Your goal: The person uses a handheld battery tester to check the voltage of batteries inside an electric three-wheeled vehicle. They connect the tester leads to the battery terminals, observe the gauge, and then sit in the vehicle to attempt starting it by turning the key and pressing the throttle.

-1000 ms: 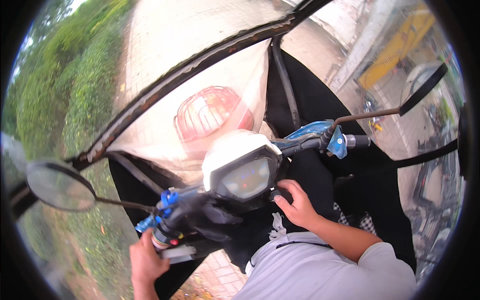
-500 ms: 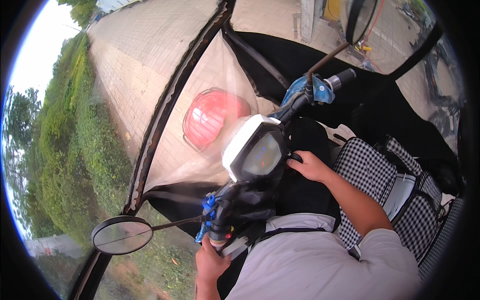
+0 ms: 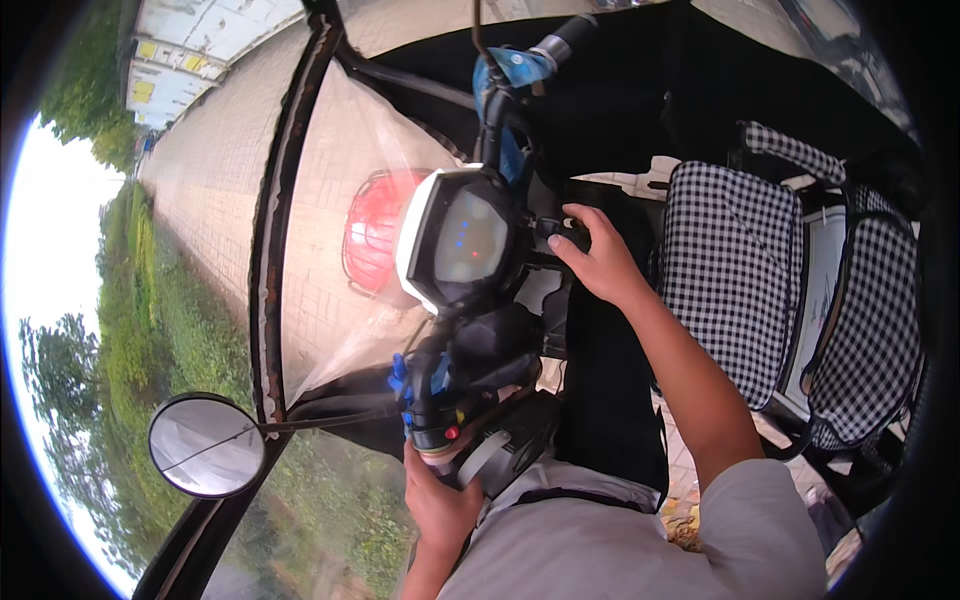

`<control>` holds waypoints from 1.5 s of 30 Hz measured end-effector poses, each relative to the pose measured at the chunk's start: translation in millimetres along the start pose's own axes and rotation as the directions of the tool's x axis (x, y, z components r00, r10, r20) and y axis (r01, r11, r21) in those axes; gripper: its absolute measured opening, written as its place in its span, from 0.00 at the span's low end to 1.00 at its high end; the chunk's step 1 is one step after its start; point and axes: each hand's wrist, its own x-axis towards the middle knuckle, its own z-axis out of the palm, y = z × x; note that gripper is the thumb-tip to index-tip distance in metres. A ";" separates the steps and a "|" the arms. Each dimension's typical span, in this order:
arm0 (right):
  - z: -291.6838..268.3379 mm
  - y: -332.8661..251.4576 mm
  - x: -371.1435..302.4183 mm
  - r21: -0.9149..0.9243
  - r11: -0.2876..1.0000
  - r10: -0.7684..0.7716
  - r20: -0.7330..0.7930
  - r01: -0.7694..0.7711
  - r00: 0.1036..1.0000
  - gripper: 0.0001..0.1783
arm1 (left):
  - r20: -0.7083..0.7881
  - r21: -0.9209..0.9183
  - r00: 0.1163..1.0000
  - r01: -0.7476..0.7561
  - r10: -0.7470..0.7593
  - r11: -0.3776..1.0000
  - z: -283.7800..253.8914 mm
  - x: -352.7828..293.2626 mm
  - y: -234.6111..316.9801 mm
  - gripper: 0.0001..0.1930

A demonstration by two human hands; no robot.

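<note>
My left hand (image 3: 440, 505) is wrapped round the left handlebar grip (image 3: 438, 458), below a switch housing with a red button. My right hand (image 3: 602, 258) reaches across to a small black key-like piece (image 3: 549, 229) beside the dashboard, its thumb and forefinger on either side of it. The hexagonal dashboard (image 3: 468, 238) has a white rim, with small blue and red lights showing on its display. To the upper right, the other handlebar grip (image 3: 565, 40) has no hand on it, and a blue wrap (image 3: 520, 68) hangs near it.
A clear cover on a dark frame bar (image 3: 268, 220) encloses the front, with a red rounded thing (image 3: 375, 230) behind it. A round mirror (image 3: 205, 445) juts out left. Black-and-white checked seats (image 3: 730, 285) stand at right. Beyond lie brick paving (image 3: 215, 165) and a hedge (image 3: 185, 320).
The view has turned, bringing the handlebar left and showing more of the seats. My right hand stays at the key-like piece, its forefinger now more extended. My left hand keeps hold of the grip.
</note>
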 end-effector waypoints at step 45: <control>-194.0 48.3 -898.9 -0.239 0.920 0.166 -0.480 -0.311 0.861 0.54 | 0.333 -0.712 -0.074 -0.674 0.940 0.199 172.9 -530.1 81.0 0.11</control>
